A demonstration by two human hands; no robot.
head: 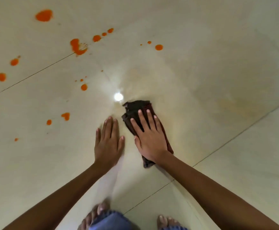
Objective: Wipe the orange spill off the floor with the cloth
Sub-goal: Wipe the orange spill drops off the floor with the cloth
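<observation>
Cream floor tiles [218, 47] fill the frame, and we see the orange spill [78, 47] scattered in blots and droplets across the upper left. At centre, the right hand [149, 138] lies flat, fingers spread, pressing a dark maroon cloth [135, 110] to the tile. The left hand [108, 143] rests open, fingers together, on bare floor just beside it. The cloth sits apart from the nearest droplets; a bright glare [118, 96] shines just above it.
</observation>
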